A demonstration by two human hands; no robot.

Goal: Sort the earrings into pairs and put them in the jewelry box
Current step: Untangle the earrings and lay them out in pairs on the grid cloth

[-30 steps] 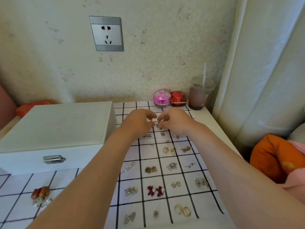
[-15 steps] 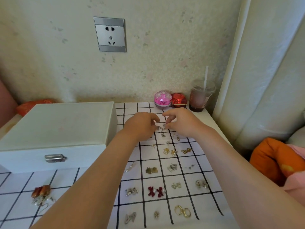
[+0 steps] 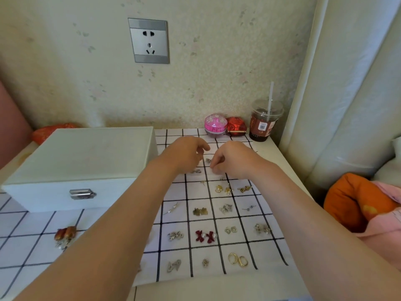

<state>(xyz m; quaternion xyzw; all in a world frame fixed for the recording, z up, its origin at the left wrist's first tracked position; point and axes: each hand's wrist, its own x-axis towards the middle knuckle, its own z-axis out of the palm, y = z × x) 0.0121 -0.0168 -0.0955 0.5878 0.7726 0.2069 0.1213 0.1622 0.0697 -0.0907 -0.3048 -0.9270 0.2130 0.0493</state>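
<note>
A white jewelry box (image 3: 82,161) stands shut at the left, its metal latch (image 3: 82,194) facing me. On the checked cloth (image 3: 269,253) lie several earring pairs, among them red bows (image 3: 205,236) and gold hoops (image 3: 237,259). My left hand (image 3: 186,155) hovers at the far end of the cloth, fingers curled, pinching what looks like a thin earring post. My right hand (image 3: 232,159) is close beside it, its curled fingertips down on the cloth; what they hold is hidden. A small silver earring (image 3: 208,160) lies between the hands and another silver earring (image 3: 196,171) just below my left hand.
By the wall stand a lidded drink cup with a straw (image 3: 263,124), a pink round tin (image 3: 215,125) and a red box (image 3: 236,126). A brown hair clip (image 3: 65,234) lies front left. An orange cushion (image 3: 355,205) sits off the table's right edge.
Both hands have drawn slightly apart and lowered. My right hand's fingertips have come down onto the cloth, and a silver earring now shows between the hands.
</note>
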